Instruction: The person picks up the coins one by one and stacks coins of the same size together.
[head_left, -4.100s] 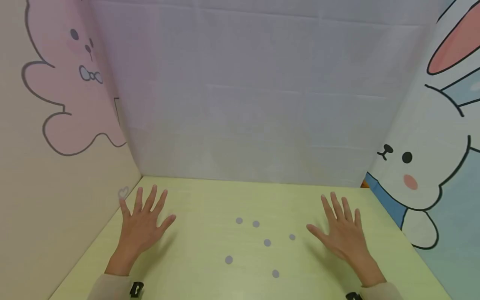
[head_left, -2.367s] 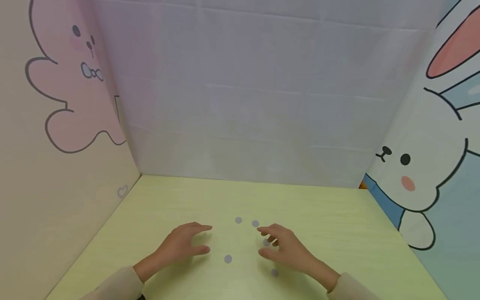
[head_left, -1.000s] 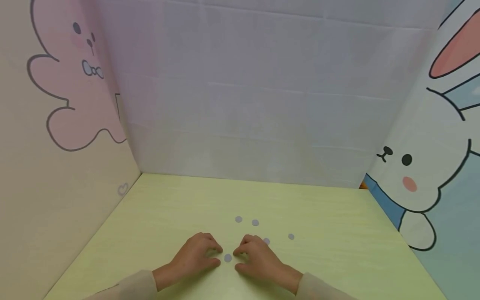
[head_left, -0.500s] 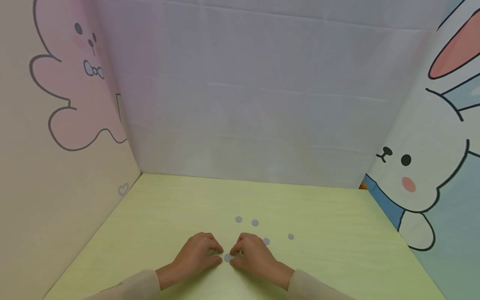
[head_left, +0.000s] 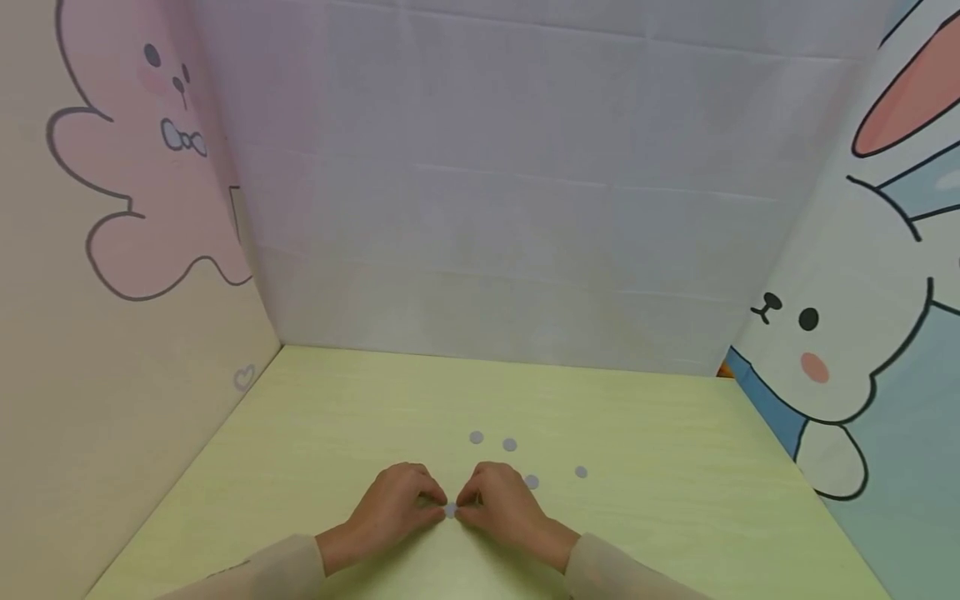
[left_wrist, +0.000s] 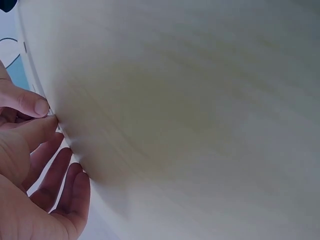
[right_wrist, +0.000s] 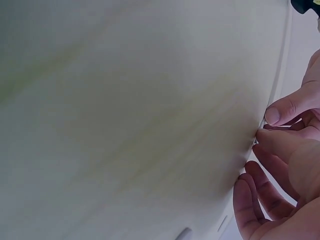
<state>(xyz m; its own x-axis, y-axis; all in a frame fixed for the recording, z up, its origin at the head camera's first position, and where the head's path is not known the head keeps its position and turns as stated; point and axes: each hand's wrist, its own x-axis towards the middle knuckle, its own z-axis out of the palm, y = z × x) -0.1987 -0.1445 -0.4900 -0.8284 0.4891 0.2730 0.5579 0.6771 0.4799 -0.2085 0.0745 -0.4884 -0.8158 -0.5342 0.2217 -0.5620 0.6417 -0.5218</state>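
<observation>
Both hands meet over the near middle of the yellow table (head_left: 360, 400) in the head view. Between their fingertips lies a small, flat grey disc (head_left: 451, 510), partly covered by them. My left hand (head_left: 393, 508) pinches its left edge with thumb and fingers. From the opposite side, my right hand (head_left: 512, 510) pinches the right edge. In the left wrist view, fingertips (left_wrist: 50, 122) of the two hands come together close to the tabletop, the disc itself barely showing. The right wrist view has the same meeting of fingertips (right_wrist: 265, 135) at its right side.
Two more grey discs, one left (head_left: 476, 437) and one right (head_left: 510, 445), lie beyond the hands. Another disc (head_left: 532, 482) is beside the right hand, and a smaller one (head_left: 581, 472) farther right. A white back wall (head_left: 510, 208) and printed side panels (head_left: 840, 333) enclose the table.
The hands came from wide apart, fingers spread, inward to the near disc. Over the last second the right hand closed in from the right, and the disc shifted slightly left and up in view.
</observation>
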